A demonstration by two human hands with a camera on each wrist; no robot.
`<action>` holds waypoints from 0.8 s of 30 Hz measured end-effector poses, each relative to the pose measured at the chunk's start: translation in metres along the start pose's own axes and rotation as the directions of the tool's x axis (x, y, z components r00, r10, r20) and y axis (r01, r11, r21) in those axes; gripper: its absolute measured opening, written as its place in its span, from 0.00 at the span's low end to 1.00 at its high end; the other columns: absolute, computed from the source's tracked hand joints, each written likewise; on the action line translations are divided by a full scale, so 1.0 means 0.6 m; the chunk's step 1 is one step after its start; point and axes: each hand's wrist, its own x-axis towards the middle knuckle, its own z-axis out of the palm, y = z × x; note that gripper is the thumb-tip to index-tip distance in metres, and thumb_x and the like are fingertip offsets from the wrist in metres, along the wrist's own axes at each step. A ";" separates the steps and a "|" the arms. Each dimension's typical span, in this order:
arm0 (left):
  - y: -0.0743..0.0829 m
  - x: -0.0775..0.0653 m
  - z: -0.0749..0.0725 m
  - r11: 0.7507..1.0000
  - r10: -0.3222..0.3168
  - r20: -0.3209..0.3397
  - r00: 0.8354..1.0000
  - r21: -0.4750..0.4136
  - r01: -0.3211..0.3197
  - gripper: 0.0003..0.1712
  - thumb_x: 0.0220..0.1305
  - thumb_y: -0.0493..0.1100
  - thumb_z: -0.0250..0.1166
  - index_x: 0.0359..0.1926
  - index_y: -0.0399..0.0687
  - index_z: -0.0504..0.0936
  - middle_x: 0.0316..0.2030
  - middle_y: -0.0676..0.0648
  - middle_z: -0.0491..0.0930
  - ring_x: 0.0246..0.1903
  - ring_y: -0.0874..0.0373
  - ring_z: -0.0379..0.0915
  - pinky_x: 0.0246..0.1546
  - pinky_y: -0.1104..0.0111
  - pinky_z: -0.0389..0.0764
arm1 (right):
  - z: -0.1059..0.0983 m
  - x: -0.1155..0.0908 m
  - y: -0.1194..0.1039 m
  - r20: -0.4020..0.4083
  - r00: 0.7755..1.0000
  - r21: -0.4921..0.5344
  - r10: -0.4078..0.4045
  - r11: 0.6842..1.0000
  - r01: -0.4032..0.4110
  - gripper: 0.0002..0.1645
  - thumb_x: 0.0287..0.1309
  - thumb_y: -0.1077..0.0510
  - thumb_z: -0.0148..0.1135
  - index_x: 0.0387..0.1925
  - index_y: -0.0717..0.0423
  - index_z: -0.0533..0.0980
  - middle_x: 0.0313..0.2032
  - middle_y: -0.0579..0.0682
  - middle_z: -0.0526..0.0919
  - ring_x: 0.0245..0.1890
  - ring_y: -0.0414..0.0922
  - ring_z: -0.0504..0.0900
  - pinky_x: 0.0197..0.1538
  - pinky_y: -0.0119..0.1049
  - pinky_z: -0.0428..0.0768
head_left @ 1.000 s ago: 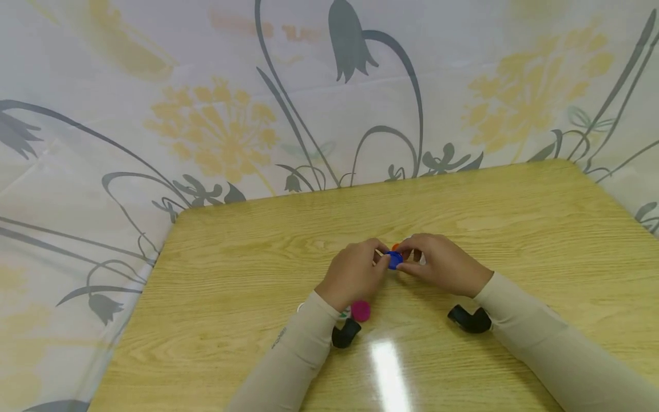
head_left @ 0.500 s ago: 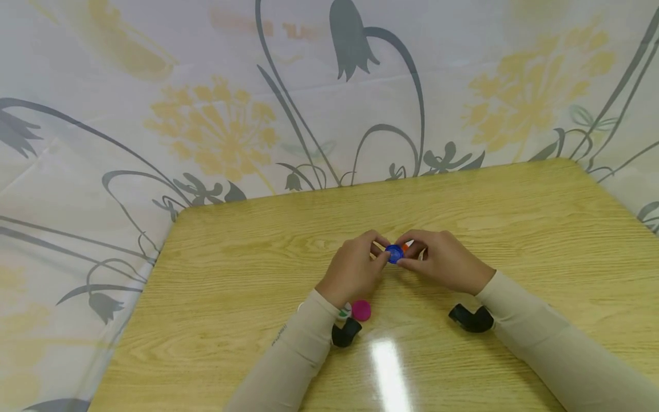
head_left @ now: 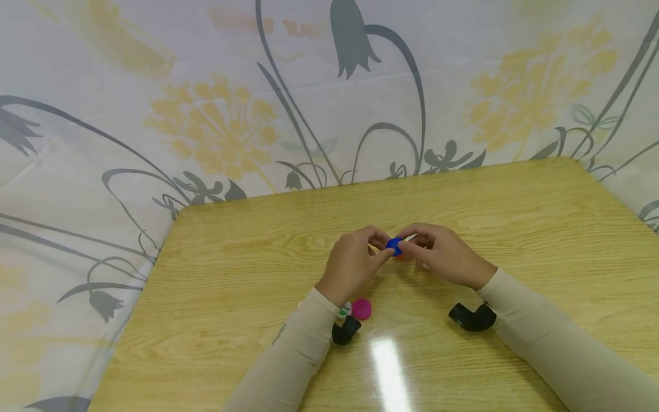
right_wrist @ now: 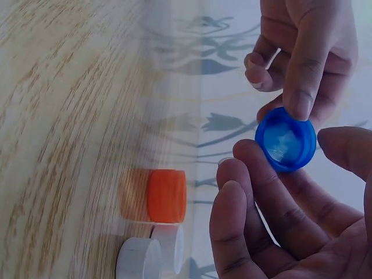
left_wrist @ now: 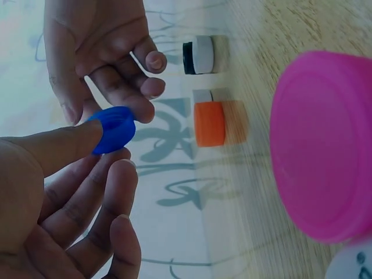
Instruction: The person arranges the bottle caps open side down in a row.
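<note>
A blue bottle cap (head_left: 393, 246) is held above the table between both hands. My left hand (head_left: 352, 264) pinches it, with the thumb on its rim in the left wrist view. My right hand (head_left: 447, 256) holds the opposite side with thumb and fingers. The cap's hollow inside (right_wrist: 285, 142) faces the right wrist camera. Below the hands, an orange cap (left_wrist: 209, 124) stands on the table beside white caps (right_wrist: 139, 260). Nearer my left forearm lie a pink cap (head_left: 361, 309) and a white cap with green print (head_left: 344, 310), partly hidden by the sleeve.
The wooden table (head_left: 247, 252) runs back to a wall covering with printed flowers (head_left: 226, 126). A black curved piece sits at each wrist, one by the left sleeve (head_left: 288, 355) and one by the right sleeve (head_left: 556, 343). Light reflects off the near tabletop.
Both hands have shifted slightly up in the head view with the blue bottle cap. The cap has been turned between the fingers; its ringed face no longer shows there. The pink cap stays put.
</note>
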 end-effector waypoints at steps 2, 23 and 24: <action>0.001 -0.001 -0.001 1.000 0.002 0.009 1.000 0.002 -0.002 0.10 0.65 0.48 0.69 0.44 0.51 0.85 0.39 0.54 0.87 0.33 0.64 0.81 0.34 0.77 0.79 | 0.000 0.000 -0.001 0.006 1.000 0.014 0.011 1.000 -0.011 0.16 0.72 0.46 0.57 0.52 0.50 0.79 0.40 0.54 0.89 0.36 0.54 0.83 0.37 0.45 0.82; 0.004 -0.003 -0.007 0.999 0.040 0.054 0.998 -0.023 -0.039 0.14 0.69 0.49 0.65 0.51 0.50 0.82 0.46 0.51 0.87 0.31 0.67 0.82 0.31 0.78 0.79 | -0.004 -0.002 -0.006 -0.068 0.994 0.003 -0.081 0.997 0.082 0.15 0.66 0.54 0.65 0.51 0.54 0.79 0.43 0.53 0.85 0.40 0.47 0.84 0.39 0.35 0.83; 0.005 -0.003 -0.008 0.999 0.041 0.051 0.998 -0.020 -0.040 0.15 0.69 0.48 0.66 0.52 0.50 0.82 0.46 0.50 0.87 0.31 0.66 0.82 0.30 0.78 0.79 | -0.004 -0.002 -0.005 -0.071 0.994 0.005 -0.087 0.996 0.088 0.15 0.66 0.54 0.65 0.52 0.54 0.79 0.43 0.53 0.85 0.40 0.49 0.84 0.38 0.35 0.83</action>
